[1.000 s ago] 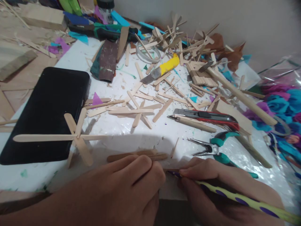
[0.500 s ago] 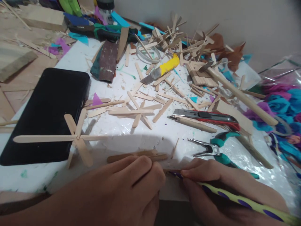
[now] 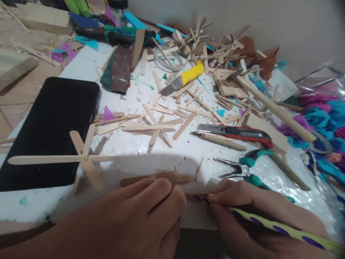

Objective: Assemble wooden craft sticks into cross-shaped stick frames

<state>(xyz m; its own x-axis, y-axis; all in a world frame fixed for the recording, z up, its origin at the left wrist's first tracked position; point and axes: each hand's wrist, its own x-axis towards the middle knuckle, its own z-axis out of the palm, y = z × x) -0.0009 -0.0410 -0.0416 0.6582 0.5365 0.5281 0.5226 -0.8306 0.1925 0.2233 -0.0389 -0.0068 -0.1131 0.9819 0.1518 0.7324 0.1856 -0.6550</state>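
Note:
Near the front edge of the white work surface, my left hand [image 3: 151, 212] is closed, pinching one end of a wooden craft stick [image 3: 190, 196] that is mostly hidden by the fingers. My right hand [image 3: 250, 212] grips a yellow-green pencil [image 3: 283, 230] with purple spots. Its tip meets the stick or lies very close to it. Just beyond my left knuckles rest loose craft sticks [image 3: 151, 177]. Left of them, a star of crossed craft sticks [image 3: 85, 157] leans partly over a black phone [image 3: 58, 118].
Behind the right hand lie pliers [image 3: 242, 169] and a red-black utility knife [image 3: 237, 133]. A second stick star [image 3: 159, 127], a yellow-handled knife [image 3: 188, 77] and many scraps spread across the middle. A stick heap [image 3: 205, 46] stands against the wall, with crepe flowers [image 3: 320, 118] at right.
The view has shifted slightly, so the things on the table sit a little further left. Both hands keep the same hold, and the pencil tip has barely moved along the stick.

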